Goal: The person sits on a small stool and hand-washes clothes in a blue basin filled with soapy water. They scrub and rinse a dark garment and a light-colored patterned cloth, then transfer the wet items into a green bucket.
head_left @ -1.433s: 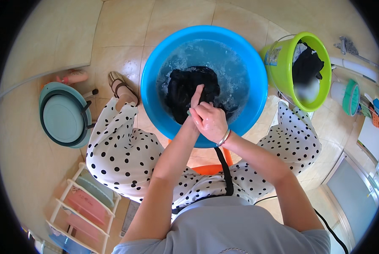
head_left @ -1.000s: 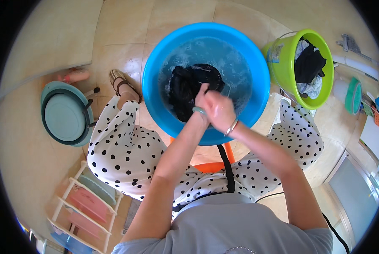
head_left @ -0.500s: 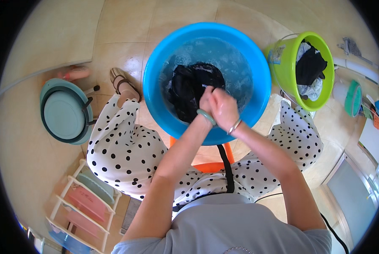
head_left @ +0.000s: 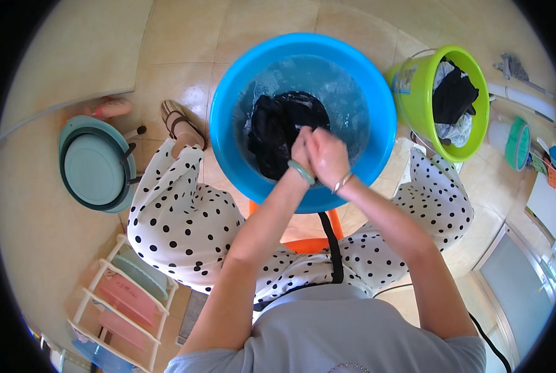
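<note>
A large blue basin (head_left: 225, 143) holds foamy, cloudy water, and a wet black garment (head_left: 268, 133) lies bunched in it. My left hand (head_left: 300, 148), with a pale green bangle at the wrist, is closed at the garment's near right edge. Pressed against it is my right hand (head_left: 329, 155), also closed and slightly blurred, with a silvery bangle. Both hands meet just inside the basin's near side, gripping the black cloth between them. Most of the gripped cloth is hidden by the hands.
To the basin's right stands a lime-green bucket (head_left: 411, 99) with dark and pale clothes. Folded teal basins (head_left: 96, 169) stand at the left, above a white rack (head_left: 91, 289) of pink and green basins. An orange stool (head_left: 307, 245) shows below the blue basin.
Both hands stay together at nearly the same spot, with only slight movement. The garment's folds have shifted a little.
</note>
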A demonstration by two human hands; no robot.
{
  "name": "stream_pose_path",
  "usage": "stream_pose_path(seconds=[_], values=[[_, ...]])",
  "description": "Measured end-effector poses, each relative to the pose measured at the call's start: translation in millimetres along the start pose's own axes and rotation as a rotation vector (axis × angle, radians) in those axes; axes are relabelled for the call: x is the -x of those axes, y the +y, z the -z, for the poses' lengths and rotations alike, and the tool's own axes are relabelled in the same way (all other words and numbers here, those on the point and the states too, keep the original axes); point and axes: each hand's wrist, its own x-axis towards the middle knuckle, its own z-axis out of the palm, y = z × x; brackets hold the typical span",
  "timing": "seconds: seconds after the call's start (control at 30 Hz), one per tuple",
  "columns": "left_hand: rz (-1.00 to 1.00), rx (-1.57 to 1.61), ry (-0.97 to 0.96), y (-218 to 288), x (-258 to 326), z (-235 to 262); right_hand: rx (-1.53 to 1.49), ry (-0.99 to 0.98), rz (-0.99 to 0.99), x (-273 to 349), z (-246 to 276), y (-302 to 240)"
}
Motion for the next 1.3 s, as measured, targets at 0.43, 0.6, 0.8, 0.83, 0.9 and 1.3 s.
stream_pose_path(seconds=[0.43, 0.6, 0.8, 0.83, 0.9, 1.3], values=[[-0.073, -0.027, 0.2, -6.2, 10.5, -23.0, 0.142, 0.002, -0.213, -37.8, -0.6, 34.6], [0.098, 0.158, -0.498, 30.7, 19.7, -6.3, -0.146, 0.013, 0.11, 24.8, 9.0, -52.8], [-0.275, -0.277, 0.207, -20.6, 12.5, -40.0, 0.188, -0.042, -0.207, -49.5, 7.7, 82.9], [-0.289, -0.359, 0.259, -21.2, 23.3, -57.8, 0.157, -0.05, -0.169, -48.6, 6.9, 105.7], [-0.414, -0.609, 0.279, -16.5, 33.3, -60.5, 0.064, -0.258, -0.211, -50.7, 20.0, 103.6], [-0.611, -1.18, -0.222, -84.1, 17.6, 3.5, 0.288, -0.234, -0.318, -55.0, 45.8, 112.9]])
